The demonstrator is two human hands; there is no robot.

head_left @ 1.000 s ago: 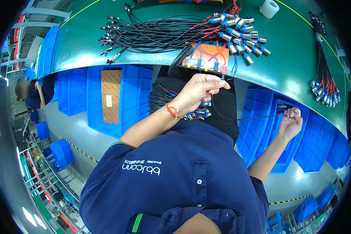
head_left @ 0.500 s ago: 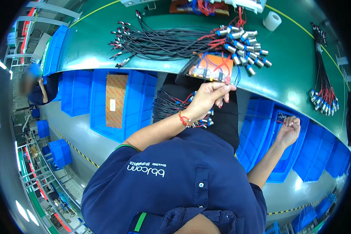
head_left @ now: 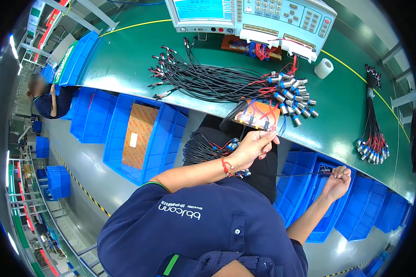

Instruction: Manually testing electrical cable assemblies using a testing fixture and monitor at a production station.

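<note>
At the table's edge, my left hand (head_left: 254, 148) pinches finger and thumb together beside an orange test board (head_left: 259, 113) with small connectors and red and blue wires; what the fingertips hold is hidden. Out to the right, over a blue bin, my right hand (head_left: 336, 183) is closed on a thin black cable (head_left: 300, 175), which stretches left toward my lap. Across my thighs lies a bundle of black cables (head_left: 201, 148) with blue and silver connectors. A larger cable bundle (head_left: 212, 81) spreads on the green table (head_left: 129, 55) just behind the board, its metal connectors to the right.
A tester with screen and keys (head_left: 282, 21) stands at the back. Nearby is a white roll (head_left: 324, 68). Another tied cable bundle (head_left: 372, 117) lies far right. Blue bins (head_left: 166, 147) line the table's underside, one holding a brown board (head_left: 138, 129). A co-worker (head_left: 48, 101) sits far left.
The view has tilted upward, bringing the tester's screen and keys into sight. Both hands keep about the same places relative to the board and bins.
</note>
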